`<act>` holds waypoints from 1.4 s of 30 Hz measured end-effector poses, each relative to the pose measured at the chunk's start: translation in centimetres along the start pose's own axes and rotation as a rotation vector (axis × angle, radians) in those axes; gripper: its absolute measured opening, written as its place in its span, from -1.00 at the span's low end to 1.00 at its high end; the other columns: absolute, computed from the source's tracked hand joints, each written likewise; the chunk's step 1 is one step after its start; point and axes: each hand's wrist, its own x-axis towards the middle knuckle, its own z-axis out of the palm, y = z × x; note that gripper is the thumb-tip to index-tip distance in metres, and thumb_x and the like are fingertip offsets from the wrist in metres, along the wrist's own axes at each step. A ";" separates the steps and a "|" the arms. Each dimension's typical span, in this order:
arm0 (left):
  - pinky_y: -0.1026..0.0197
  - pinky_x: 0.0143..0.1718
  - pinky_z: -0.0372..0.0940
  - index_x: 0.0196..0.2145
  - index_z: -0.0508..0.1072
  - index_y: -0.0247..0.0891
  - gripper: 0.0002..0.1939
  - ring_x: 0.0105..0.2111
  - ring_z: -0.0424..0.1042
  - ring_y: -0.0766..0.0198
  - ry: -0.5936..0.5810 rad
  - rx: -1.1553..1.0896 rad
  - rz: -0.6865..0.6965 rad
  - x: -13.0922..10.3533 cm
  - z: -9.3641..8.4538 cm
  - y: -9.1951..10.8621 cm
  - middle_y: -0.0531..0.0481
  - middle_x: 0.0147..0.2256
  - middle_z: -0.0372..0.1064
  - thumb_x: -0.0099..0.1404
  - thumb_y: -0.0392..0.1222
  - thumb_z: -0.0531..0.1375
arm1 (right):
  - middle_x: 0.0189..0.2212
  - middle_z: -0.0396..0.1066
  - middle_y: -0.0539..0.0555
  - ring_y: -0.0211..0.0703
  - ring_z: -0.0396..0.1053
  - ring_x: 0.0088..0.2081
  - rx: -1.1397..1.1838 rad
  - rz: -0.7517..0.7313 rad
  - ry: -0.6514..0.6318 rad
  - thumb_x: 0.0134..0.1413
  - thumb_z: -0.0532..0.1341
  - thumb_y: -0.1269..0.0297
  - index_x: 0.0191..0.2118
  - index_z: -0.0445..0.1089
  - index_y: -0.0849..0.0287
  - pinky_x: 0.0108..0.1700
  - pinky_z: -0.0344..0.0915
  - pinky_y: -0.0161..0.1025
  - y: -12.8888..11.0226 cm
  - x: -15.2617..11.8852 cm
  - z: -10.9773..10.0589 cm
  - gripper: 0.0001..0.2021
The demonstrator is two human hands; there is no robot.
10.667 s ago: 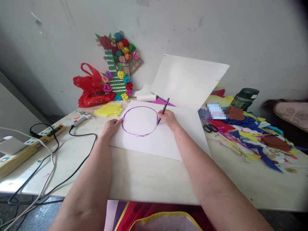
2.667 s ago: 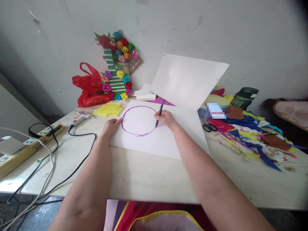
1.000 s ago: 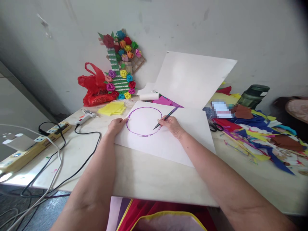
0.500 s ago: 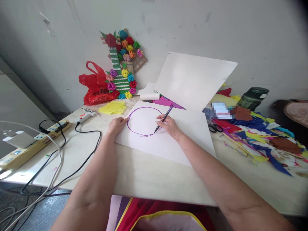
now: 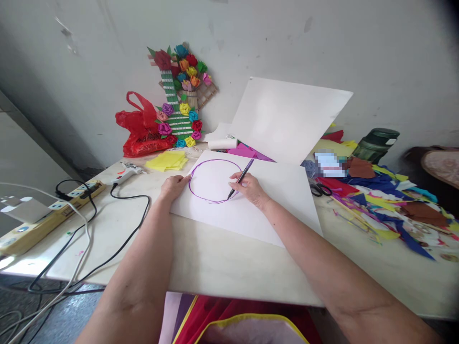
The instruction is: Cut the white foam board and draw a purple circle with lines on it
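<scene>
Broad table (image 5: 222, 267), white sheet (image 5: 233, 215) flat upon it, purple outline (image 5: 215, 160) on the sheet!
Looks light, that sheet, apt to skid or crease, so pin it by an edge; left hand (image 5: 173, 186) rests at the left one, but pinching or just pressing, I can't tell; right hand (image 5: 253, 187), thumb and fingers clamped round the pen (image 5: 245, 172), tip at the outline's lower right: probably light, stiff, smooth, best gripped low.

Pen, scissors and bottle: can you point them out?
Pen (image 5: 246, 170), head view: upper barrel.
Scissors (image 5: 322, 189), head view: where the handle loops meet.
Bottle (image 5: 371, 147), head view: its green body.
</scene>
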 end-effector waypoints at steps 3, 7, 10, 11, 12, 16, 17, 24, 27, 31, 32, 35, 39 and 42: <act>0.30 -0.47 0.07 -0.46 0.43 -0.26 -0.43 -0.41 0.29 0.23 -0.001 -0.005 0.009 0.0 0.0 0.0 -0.05 -0.45 0.38 0.11 0.27 -0.12 | -0.28 0.40 0.02 -0.16 0.27 -0.21 -0.007 -0.004 0.006 -0.20 0.26 0.17 -0.55 0.38 0.13 -0.06 0.15 -0.14 0.0 0.0 0.1 -0.85; 0.30 -0.45 0.07 -0.46 0.42 -0.26 -0.43 -0.40 0.29 0.23 -0.001 -0.006 0.007 0.1 0.0 0.1 -0.06 -0.45 0.38 0.11 0.27 -0.12 | -0.29 0.40 0.03 -0.16 0.28 -0.21 -0.012 0.000 0.006 -0.19 0.25 0.17 -0.54 0.38 0.13 -0.06 0.16 -0.13 0.2 0.0 0.2 -0.85; 0.30 -0.46 0.07 -0.47 0.42 -0.26 -0.44 -0.41 0.29 0.23 -0.006 -0.014 0.003 0.1 0.1 0.0 -0.05 -0.45 0.37 0.10 0.27 -0.12 | -0.30 0.40 0.02 -0.16 0.28 -0.20 -0.013 -0.003 0.008 -0.20 0.26 0.18 -0.54 0.37 0.13 -0.05 0.15 -0.13 0.2 0.1 0.2 -0.86; 0.30 -0.46 0.07 -0.47 0.42 -0.25 -0.43 -0.41 0.29 0.23 -0.005 -0.015 0.001 0.1 0.1 0.0 -0.05 -0.46 0.37 0.10 0.28 -0.12 | -0.29 0.41 0.02 -0.16 0.28 -0.20 -0.013 -0.005 0.008 -0.20 0.26 0.18 -0.56 0.37 0.13 -0.05 0.15 -0.13 0.2 0.1 0.2 -0.85; 0.30 -0.46 0.07 -0.48 0.42 -0.25 -0.43 -0.41 0.29 0.23 -0.004 -0.017 0.001 0.1 0.1 0.0 -0.05 -0.46 0.37 0.10 0.28 -0.12 | -0.29 0.41 0.02 -0.16 0.28 -0.20 -0.013 -0.007 0.007 -0.20 0.26 0.18 -0.57 0.36 0.14 -0.05 0.16 -0.14 0.2 0.1 0.2 -0.85; 0.30 -0.46 0.08 -0.47 0.43 -0.26 -0.42 -0.40 0.30 0.22 -0.004 -0.013 0.002 0.1 0.0 0.0 -0.06 -0.44 0.39 0.10 0.28 -0.12 | -0.28 0.40 0.02 -0.16 0.28 -0.19 -0.016 -0.001 0.000 -0.19 0.25 0.17 -0.57 0.36 0.14 -0.06 0.16 -0.15 0.2 0.1 0.2 -0.84; 0.30 -0.46 0.08 -0.46 0.43 -0.26 -0.42 -0.40 0.30 0.22 -0.005 -0.013 -0.001 0.0 -0.1 0.1 -0.06 -0.44 0.39 0.10 0.28 -0.12 | -0.28 0.40 0.02 -0.16 0.28 -0.20 -0.018 0.002 -0.001 -0.19 0.25 0.17 -0.56 0.36 0.14 -0.06 0.16 -0.15 0.2 0.0 0.2 -0.84; 0.30 -0.43 0.10 -0.44 0.45 -0.27 -0.42 -0.38 0.31 0.22 -0.006 -0.020 0.000 -0.1 -0.1 0.1 -0.07 -0.43 0.40 0.10 0.27 -0.12 | -0.30 0.41 0.02 -0.17 0.28 -0.22 -0.022 0.026 -0.008 -0.20 0.25 0.17 -0.51 0.39 0.13 -0.07 0.16 -0.13 -0.1 -0.1 0.2 -0.86; 0.30 -0.44 0.10 -0.44 0.45 -0.27 -0.41 -0.39 0.31 0.22 -0.008 -0.021 -0.001 0.0 0.0 0.0 -0.07 -0.42 0.41 0.09 0.28 -0.12 | -0.29 0.41 0.02 -0.16 0.28 -0.20 -0.023 0.022 -0.011 -0.20 0.25 0.17 -0.55 0.37 0.13 -0.06 0.15 -0.13 -0.1 -0.1 0.3 -0.85; 0.30 -0.46 0.09 -0.43 0.45 -0.27 -0.41 -0.39 0.31 0.21 -0.012 -0.014 -0.011 0.1 0.0 0.0 -0.08 -0.42 0.41 0.10 0.28 -0.11 | -0.30 0.42 0.02 -0.16 0.28 -0.19 -0.026 0.021 -0.013 -0.20 0.26 0.18 -0.56 0.37 0.13 -0.06 0.15 -0.13 0.2 0.0 0.3 -0.86; 0.30 -0.46 0.09 -0.42 0.45 -0.27 -0.41 -0.38 0.31 0.21 -0.013 -0.013 -0.012 0.2 0.0 0.0 -0.08 -0.41 0.41 0.10 0.27 -0.11 | -0.31 0.42 0.02 -0.16 0.28 -0.19 -0.025 0.024 -0.014 -0.20 0.26 0.18 -0.55 0.37 0.13 -0.06 0.15 -0.13 0.3 0.0 0.3 -0.86; 0.30 -0.45 0.09 -0.42 0.45 -0.26 -0.42 -0.38 0.31 0.22 -0.009 -0.015 -0.006 0.2 0.1 -0.1 -0.07 -0.41 0.41 0.10 0.27 -0.11 | -0.31 0.41 0.02 -0.16 0.27 -0.18 -0.023 0.025 -0.020 -0.20 0.26 0.17 -0.55 0.37 0.13 -0.05 0.15 -0.13 0.4 0.1 0.3 -0.85; 0.30 -0.43 0.10 -0.43 0.45 -0.26 -0.41 -0.38 0.31 0.22 -0.008 -0.026 -0.003 0.2 0.1 -0.2 -0.06 -0.42 0.41 0.09 0.29 -0.11 | -0.30 0.41 0.03 -0.16 0.27 -0.19 -0.031 0.020 -0.022 -0.20 0.25 0.15 -0.54 0.39 0.14 -0.07 0.15 -0.14 0.4 0.1 0.3 -0.84; 0.30 -0.42 0.11 -0.43 0.44 -0.27 -0.42 -0.37 0.32 0.22 -0.008 -0.030 -0.011 0.0 0.0 0.0 -0.06 -0.41 0.40 0.10 0.28 -0.11 | -0.32 0.41 0.04 -0.17 0.27 -0.23 -0.038 0.029 -0.009 -0.20 0.25 0.16 -0.49 0.40 0.14 -0.09 0.16 -0.15 0.4 0.1 0.3 -0.84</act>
